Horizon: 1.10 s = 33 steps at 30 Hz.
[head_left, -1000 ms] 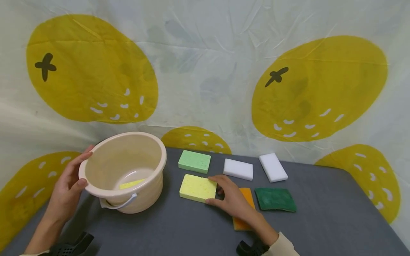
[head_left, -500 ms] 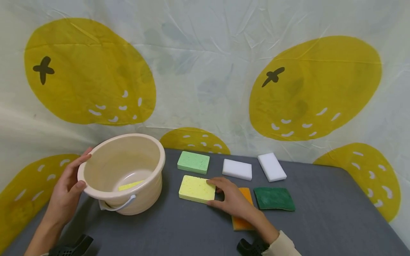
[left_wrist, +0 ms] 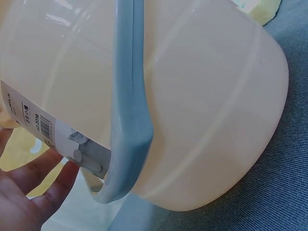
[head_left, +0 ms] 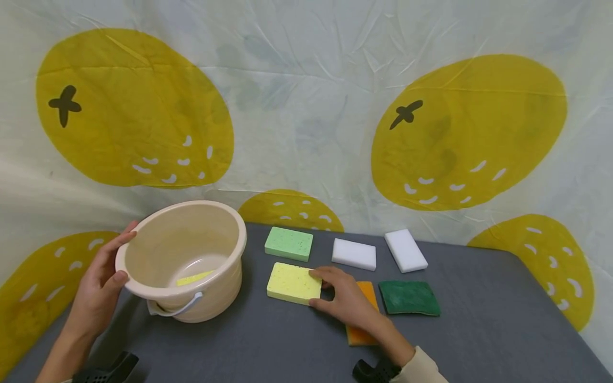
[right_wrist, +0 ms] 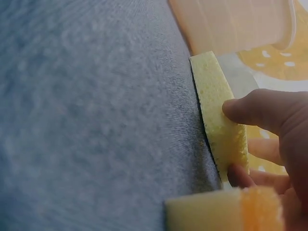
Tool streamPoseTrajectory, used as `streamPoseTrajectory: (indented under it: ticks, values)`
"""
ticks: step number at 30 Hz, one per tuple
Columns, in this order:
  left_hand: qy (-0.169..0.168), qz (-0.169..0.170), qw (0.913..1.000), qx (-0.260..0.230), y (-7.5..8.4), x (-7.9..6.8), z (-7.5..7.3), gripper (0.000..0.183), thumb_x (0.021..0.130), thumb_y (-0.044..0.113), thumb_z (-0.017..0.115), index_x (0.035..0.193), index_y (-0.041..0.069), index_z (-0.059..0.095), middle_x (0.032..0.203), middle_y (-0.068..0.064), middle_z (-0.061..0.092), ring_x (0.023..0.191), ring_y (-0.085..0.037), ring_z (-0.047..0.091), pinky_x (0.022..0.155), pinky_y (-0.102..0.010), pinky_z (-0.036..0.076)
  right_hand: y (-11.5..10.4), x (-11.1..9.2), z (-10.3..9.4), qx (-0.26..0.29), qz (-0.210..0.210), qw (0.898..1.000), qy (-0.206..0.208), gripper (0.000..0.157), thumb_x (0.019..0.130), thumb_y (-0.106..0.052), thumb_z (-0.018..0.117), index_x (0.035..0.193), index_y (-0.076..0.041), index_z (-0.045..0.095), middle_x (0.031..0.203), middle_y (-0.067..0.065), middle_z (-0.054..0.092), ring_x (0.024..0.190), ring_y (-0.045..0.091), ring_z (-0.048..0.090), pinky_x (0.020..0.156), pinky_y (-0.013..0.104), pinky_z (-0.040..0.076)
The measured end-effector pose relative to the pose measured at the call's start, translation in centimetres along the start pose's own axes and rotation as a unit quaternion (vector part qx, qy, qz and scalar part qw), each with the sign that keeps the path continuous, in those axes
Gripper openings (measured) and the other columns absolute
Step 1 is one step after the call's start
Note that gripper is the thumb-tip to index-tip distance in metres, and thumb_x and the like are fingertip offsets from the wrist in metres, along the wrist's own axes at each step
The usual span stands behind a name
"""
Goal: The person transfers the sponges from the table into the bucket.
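On the left stands a cream bucket (head_left: 206, 303) with a pale blue handle (left_wrist: 130, 120) hanging down its side. My left hand (head_left: 98, 287) grips the bucket's rim, thumb over the edge and fingers along the outside. A yellow sponge (head_left: 191, 278) lies inside on the bucket's floor, partly hidden by the wall. To the right of the bucket, another yellow sponge (head_left: 292, 282) lies flat on the table. My right hand (head_left: 347, 298) holds this sponge's right end between thumb and fingers; in the right wrist view the thumb (right_wrist: 255, 108) presses its long side.
Behind lie a light green sponge (head_left: 289, 243) and two white sponges, one left (head_left: 354, 254) and one right (head_left: 406, 251). An orange sponge (head_left: 359, 336) sits partly under my right forearm, beside a dark green scouring pad (head_left: 409, 298). A fruit-printed cloth (head_left: 301, 133) hangs behind the table.
The head view has shifted slightly. Both hands stay where they were, on the bucket and the yellow sponge, and nothing on the table has visibly moved.
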State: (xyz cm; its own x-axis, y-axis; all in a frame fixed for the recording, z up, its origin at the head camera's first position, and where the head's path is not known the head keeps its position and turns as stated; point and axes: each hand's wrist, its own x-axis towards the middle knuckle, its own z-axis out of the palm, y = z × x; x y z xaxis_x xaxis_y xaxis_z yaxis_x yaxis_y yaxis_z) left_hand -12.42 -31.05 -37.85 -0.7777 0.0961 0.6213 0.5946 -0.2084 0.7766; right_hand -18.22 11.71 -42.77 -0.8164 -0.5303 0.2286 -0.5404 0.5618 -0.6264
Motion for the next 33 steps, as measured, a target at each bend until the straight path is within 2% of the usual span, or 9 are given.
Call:
streamPoseTrajectory:
  ticks: [8, 16, 21, 26, 28, 33]
  values:
    - [0.001, 0.0, 1.0, 0.001, 0.1, -0.1, 0.0, 0.051, 0.091, -0.001, 0.045, 0.135, -0.01, 0.021, 0.146, -0.016, 0.012, 0.132, -0.025, 0.013, 0.096, -0.021, 0.032, -0.7, 0.1, -0.7, 0.031, -0.004, 0.999, 0.017, 0.054, 0.075, -0.029, 0.072, 0.121, -0.008, 0.055, 0.118, 0.003, 0.054, 0.086, 0.012, 0.057, 0.074, 0.027, 0.048]
    - [0.004, -0.003, 1.0, 0.003, 0.1, 0.0, 0.3, 0.052, 0.091, 0.0, 0.046, 0.135, -0.01, 0.021, 0.147, -0.016, 0.011, 0.132, -0.024, 0.011, 0.096, -0.021, 0.032, -2.1, 0.5, -2.8, 0.071, -0.006, 0.995, 0.063, 0.053, 0.074, -0.029, 0.072, 0.121, -0.01, 0.056, 0.118, 0.001, 0.054, 0.087, 0.011, 0.057, 0.077, 0.031, 0.049]
    - [0.002, -0.003, 1.0, 0.004, 0.1, 0.1, 0.4, 0.053, 0.091, 0.001, 0.047, 0.135, -0.01, 0.021, 0.146, -0.017, 0.01, 0.132, -0.025, 0.011, 0.096, -0.022, 0.032, -3.7, 1.2, -4.4, 0.076, -0.015, 0.993, 0.085, 0.052, 0.073, -0.023, 0.074, 0.12, -0.01, 0.056, 0.118, 0.003, 0.054, 0.086, 0.012, 0.057, 0.078, 0.029, 0.048]
    - [0.002, -0.006, 0.9999, 0.008, 0.1, 0.2, 0.4, 0.052, 0.091, 0.001, 0.046, 0.135, -0.009, 0.021, 0.146, -0.016, 0.011, 0.132, -0.024, 0.013, 0.096, -0.021, 0.032, -7.2, 1.6, -6.7, 0.072, -0.028, 0.992, 0.102, 0.049, 0.073, -0.009, 0.073, 0.118, 0.0, 0.056, 0.119, 0.013, 0.054, 0.084, 0.023, 0.057, 0.079, 0.035, 0.048]
    - [0.003, -0.009, 0.9999, 0.01, 0.1, 0.2, 0.4, 0.052, 0.091, 0.001, 0.046, 0.136, -0.009, 0.021, 0.147, -0.016, 0.011, 0.132, -0.024, 0.013, 0.095, -0.021, 0.032, -7.6, 1.8, -7.2, 0.069, -0.036, 0.991, 0.105, 0.049, 0.074, -0.01, 0.072, 0.119, -0.001, 0.055, 0.12, 0.012, 0.053, 0.085, 0.022, 0.057, 0.079, 0.035, 0.048]
    - [0.009, -0.014, 0.9997, 0.016, 0.2, 0.0, 0.4, 0.053, 0.091, 0.002, 0.048, 0.135, -0.01, 0.022, 0.146, -0.016, 0.011, 0.132, -0.024, 0.013, 0.095, -0.021, 0.033, -6.2, 3.0, -7.1, 0.065, -0.062, 0.989, 0.116, 0.052, 0.075, -0.025, 0.072, 0.122, -0.011, 0.055, 0.122, -0.001, 0.052, 0.086, 0.009, 0.056, 0.079, 0.027, 0.047]
